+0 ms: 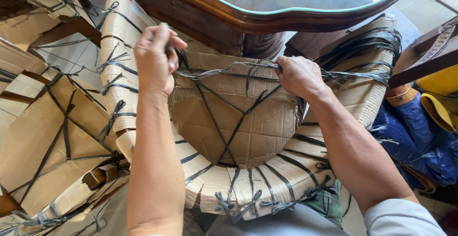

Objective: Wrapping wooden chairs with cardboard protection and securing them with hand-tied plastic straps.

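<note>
Cardboard-wrapped chair frame [267, 179], bound with black plastic twine [224, 74], curves across the lower centre of the frame just beside my body. Mid-frame, my left hand [155, 57] pinches the twine's end while my right hand [298, 76] is clenched around the taut strand over the seat. Beyond, at upper centre, I see a glass-topped wooden table [267, 16].

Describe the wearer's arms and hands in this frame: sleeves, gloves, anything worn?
Both hands are bare: no gloves, rings or watch visible on the left hand or the right hand. The forearms are uncovered too. A light grey sleeve shows at the right upper arm, bottom edge of frame. The left arm shows no sleeve within view. No cables or markings.
</note>
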